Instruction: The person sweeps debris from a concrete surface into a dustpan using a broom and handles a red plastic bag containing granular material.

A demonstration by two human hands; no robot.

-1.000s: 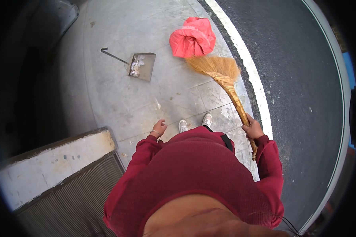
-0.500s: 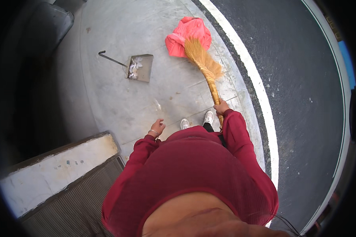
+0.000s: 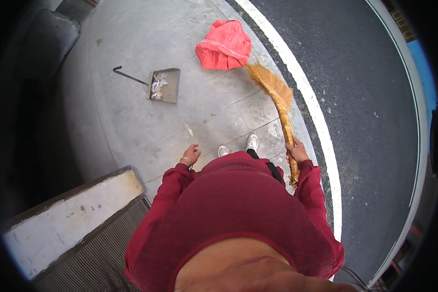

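Observation:
My right hand (image 3: 297,150) is wrapped round the handle of a straw broom (image 3: 280,104). The broom's bristles fan out ahead, beside the near right edge of a pink-red bag (image 3: 225,46) lying crumpled on the pavement. My left hand (image 3: 191,154) hangs free at waist height, a bracelet on its wrist, fingers loosely bent and holding nothing. Farther off to the left, a metal dustpan (image 3: 170,87) rests on the ground with its long handle (image 3: 129,76) pointing left. Pale, crumpled litter (image 3: 157,86) sits inside the dustpan.
Grey paving (image 3: 141,126) lies under my white shoes (image 3: 251,141). To the right, a white painted line (image 3: 310,83) curves along the dark road (image 3: 374,136). A low white wall (image 3: 78,209) and ribbed panel (image 3: 95,248) stand at the near left.
My right hand has drawn the broom back and to the right, so its bristles have left the bag's front. My left hand stays nearly in place.

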